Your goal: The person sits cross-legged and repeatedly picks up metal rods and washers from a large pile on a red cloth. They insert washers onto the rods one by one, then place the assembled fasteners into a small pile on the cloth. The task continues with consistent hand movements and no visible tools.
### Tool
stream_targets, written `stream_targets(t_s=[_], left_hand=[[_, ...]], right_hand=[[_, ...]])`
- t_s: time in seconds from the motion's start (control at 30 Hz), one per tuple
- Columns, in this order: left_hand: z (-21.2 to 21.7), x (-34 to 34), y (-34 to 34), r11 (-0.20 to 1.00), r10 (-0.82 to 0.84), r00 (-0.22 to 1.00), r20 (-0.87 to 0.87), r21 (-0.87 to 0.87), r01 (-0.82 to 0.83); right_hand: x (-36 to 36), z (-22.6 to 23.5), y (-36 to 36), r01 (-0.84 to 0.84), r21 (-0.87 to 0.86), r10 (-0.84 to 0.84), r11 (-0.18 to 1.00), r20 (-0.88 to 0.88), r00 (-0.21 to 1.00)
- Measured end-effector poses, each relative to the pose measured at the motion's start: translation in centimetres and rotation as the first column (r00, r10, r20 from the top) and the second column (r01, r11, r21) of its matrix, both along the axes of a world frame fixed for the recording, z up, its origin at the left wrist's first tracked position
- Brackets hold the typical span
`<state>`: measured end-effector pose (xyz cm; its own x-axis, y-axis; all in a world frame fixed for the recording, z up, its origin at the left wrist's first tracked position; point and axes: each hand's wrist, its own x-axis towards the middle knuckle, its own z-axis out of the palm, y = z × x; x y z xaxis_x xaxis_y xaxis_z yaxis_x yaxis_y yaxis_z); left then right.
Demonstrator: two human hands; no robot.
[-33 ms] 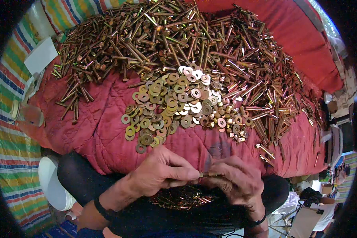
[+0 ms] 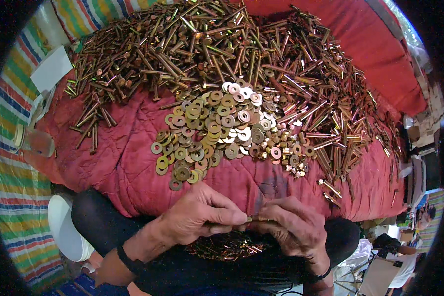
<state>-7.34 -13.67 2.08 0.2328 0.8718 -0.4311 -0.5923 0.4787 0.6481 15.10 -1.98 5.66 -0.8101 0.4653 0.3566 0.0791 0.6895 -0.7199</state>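
One left hand [image 2: 200, 214] and one right hand [image 2: 296, 224], nearly touching, both pinched on one small metal fastener [image 2: 252, 218] towards six o'clock. Washers [image 2: 213, 137] at eleven o'clock from it; bolts [image 2: 197, 54] beyond, towards twelve. Likely hazard: slippage from slight pinch, loss into metal heap [image 2: 227, 247] at seven.

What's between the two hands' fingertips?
In the head view, a small metal piece, its exact kind unclear, spans from the left hand to the right hand.

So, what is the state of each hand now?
Left hand: closed, pinching a small metal fastener.
Right hand: closed at its other end, grip partly hidden.
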Motion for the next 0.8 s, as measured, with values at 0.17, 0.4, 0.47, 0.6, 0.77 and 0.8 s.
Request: stream_targets(t_s=[0.17,0.4,0.47,0.6,0.77,0.8], left_hand=[[0.0,1.2,-0.2,0.984,0.112,0.961,-0.255,0.163,-0.071],[-0.2,2.1,-0.3,0.499,0.804,0.057,-0.591,0.724,0.475],[-0.2,2.0,-0.6,0.435,0.860,-0.043,-0.509,0.684,0.585],[-0.6,2.1,-0.4,0.389,0.896,-0.131,-0.423,0.611,0.689],[-0.8,2.0,-0.2,0.462,0.832,-0.051,-0.552,0.640,0.614],[-0.8,2.0,-0.1,0.524,0.786,-0.008,-0.619,0.659,0.540]], right_hand=[[0.2,0.2,0.0,0.009,-0.060,-0.005,0.998,0.052,0.999],[0.0,0.2,-0.6,0.170,-0.523,-0.134,0.835,0.106,0.985],[-0.2,0.1,-1.0,0.203,-0.766,-0.166,0.611,0.127,0.978],[-0.6,-0.3,-0.7,0.200,-0.918,-0.204,0.344,0.134,0.970],[-0.5,-0.3,0.2,0.303,-0.898,-0.115,0.320,0.280,0.953],[-0.5,-0.3,0.2,0.275,-0.864,-0.119,0.421,0.248,0.961]])
